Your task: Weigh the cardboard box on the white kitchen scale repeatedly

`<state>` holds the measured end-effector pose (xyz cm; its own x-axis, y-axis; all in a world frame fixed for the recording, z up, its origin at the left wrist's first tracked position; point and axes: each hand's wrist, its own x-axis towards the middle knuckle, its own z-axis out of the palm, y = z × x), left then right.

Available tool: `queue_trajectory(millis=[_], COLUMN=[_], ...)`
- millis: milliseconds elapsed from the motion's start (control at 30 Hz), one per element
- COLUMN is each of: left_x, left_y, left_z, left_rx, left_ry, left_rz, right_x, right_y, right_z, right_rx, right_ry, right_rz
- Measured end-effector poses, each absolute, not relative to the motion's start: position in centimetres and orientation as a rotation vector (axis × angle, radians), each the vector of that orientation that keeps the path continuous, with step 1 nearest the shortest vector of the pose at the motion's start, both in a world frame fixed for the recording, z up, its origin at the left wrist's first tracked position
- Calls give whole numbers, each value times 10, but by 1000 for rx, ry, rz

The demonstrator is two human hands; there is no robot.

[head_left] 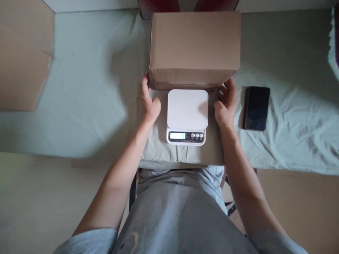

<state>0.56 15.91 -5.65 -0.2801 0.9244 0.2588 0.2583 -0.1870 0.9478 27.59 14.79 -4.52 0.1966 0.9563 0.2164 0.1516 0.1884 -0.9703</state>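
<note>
A white digital kitchen scale [188, 109] lies in front of me on the cloth-covered table, its platform bare and its display lit. Directly behind it stands a closed brown cardboard box [195, 42]. My left hand [150, 102] is left of the scale, fingers loosely stretched toward the box's near left corner. On the other side, my right hand [226, 104] has its thumb apart and its fingers partly bent by the box's near right corner. Neither hand is wrapped round anything; whether the fingertips touch the box I cannot tell.
A dark phone [257, 108] lies right of my right hand. Another piece of cardboard [23, 56] is at the far left. Behind the box is a dark red object [159, 7]. The pale green cloth [87, 88] has wrinkles, and the table's front edge is near my body.
</note>
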Motion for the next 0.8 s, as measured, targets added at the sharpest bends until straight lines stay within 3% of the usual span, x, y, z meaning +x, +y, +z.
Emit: queue_trajectory(millis=[467, 667, 800], left_x=[6, 24, 27], left_y=[170, 182, 148], left_z=[-48, -1, 43], left_rx=[1368, 1373, 1475], left_ry=[1445, 1417, 1351], left_rz=[1477, 1516, 1579], right_x=[272, 267, 272], right_y=[163, 177, 150], right_z=[-33, 2, 31], right_rx=[-1176, -1156, -1158], right_ry=[-1231, -1282, -1281], right_rz=[902, 865, 740])
